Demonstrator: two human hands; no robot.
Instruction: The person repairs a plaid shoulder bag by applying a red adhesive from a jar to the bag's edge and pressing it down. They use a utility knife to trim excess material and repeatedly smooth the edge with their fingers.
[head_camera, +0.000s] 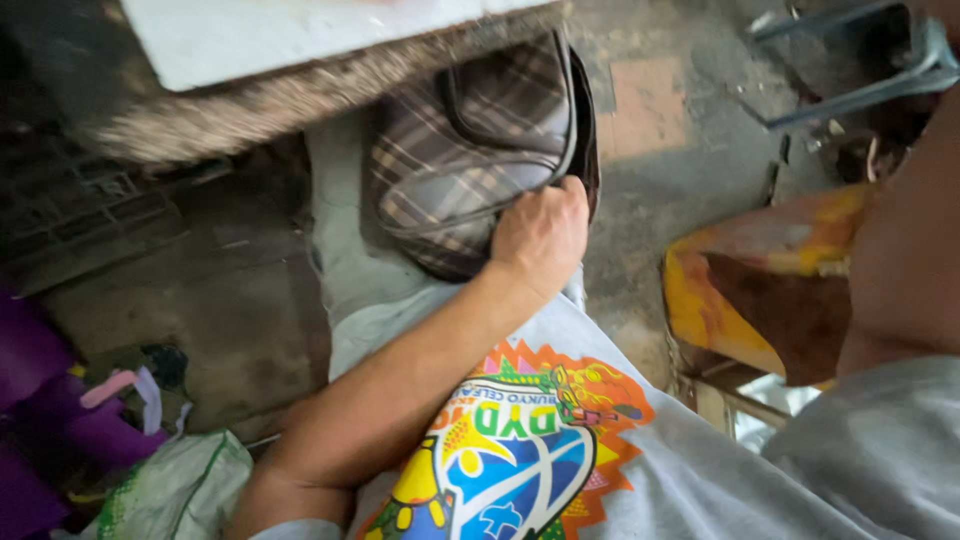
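Note:
My left hand (541, 234) reaches down past my grey printed shirt (560, 440), and its fingers curl over the edge of a brown plaid bag (460, 150). The bag stands on the dirty concrete floor, partly tucked under a pale slab-like tabletop (280, 40). My right upper arm (905, 250) fills the right side of the view and runs out of the frame. The right hand itself does not show.
A worn yellow and orange stool (760, 280) stands at the right. A blue-grey metal frame (870, 70) lies at the top right. A dark crate (70, 205) is at the left, with purple items (40, 400) and a green-white sack (175, 490) at the bottom left.

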